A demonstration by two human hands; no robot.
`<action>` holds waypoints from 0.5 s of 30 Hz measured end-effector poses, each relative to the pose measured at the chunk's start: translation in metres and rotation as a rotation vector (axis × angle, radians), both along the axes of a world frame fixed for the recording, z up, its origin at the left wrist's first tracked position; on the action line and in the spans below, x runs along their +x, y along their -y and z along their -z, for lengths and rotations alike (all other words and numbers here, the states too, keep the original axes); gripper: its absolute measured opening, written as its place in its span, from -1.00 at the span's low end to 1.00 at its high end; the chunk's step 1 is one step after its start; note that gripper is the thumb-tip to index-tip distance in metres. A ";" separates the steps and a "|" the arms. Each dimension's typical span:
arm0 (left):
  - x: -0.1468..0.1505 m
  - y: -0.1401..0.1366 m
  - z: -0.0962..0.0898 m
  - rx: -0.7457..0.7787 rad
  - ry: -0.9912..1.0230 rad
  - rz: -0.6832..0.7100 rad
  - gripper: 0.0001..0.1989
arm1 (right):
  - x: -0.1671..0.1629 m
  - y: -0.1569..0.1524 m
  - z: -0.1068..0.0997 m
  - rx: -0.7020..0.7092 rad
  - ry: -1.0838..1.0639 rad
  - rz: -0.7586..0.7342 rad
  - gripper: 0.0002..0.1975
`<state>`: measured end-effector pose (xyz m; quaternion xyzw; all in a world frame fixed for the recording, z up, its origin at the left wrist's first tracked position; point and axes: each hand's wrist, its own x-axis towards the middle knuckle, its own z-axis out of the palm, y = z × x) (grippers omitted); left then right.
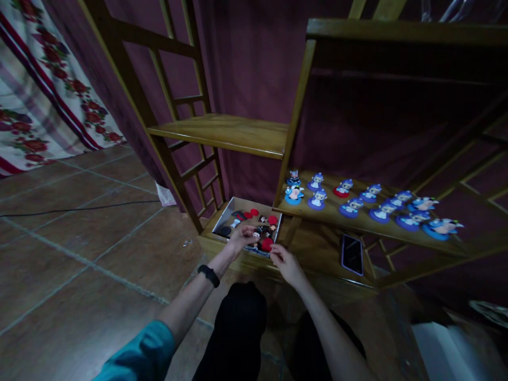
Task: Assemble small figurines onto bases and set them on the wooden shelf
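A shallow white cardboard box (230,207) on the low shelf holds small dark-haired figurines (272,228), red round bases (254,212) and a few dark pieces. Over the box's front part, my left hand (240,239), with a black band on the wrist, pinches a small figurine (256,233) with black and white on it. Just right of it, at the box's front right corner, my right hand (284,260) has its fingertips closed at the edge of a red round base (267,244). The two hands are close but apart.
On the wooden shelf (301,209) to the right stand several small figurines (351,207) on blue, purple and red bases. Below it lies a phone (352,255). An upper shelf board (226,129) juts out above the box. A thin cable (79,209) crosses the tiled floor.
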<state>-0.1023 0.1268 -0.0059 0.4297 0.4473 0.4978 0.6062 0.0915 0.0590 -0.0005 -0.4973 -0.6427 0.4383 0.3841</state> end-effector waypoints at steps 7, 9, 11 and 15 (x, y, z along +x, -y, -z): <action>0.039 0.022 0.006 0.184 -0.196 0.197 -0.57 | -0.016 -0.015 0.014 -0.244 -0.379 0.104 -0.57; 0.041 0.027 0.007 0.222 -0.251 0.184 -0.57 | -0.016 -0.015 0.014 -0.275 -0.388 0.120 -0.61; 0.038 0.027 0.006 0.227 -0.249 0.275 -0.57 | -0.014 -0.014 0.013 -0.302 -0.382 0.137 -0.65; 0.012 -0.001 0.005 0.193 -0.340 0.377 -0.64 | -0.009 -0.012 0.006 -0.326 -0.361 0.181 -0.69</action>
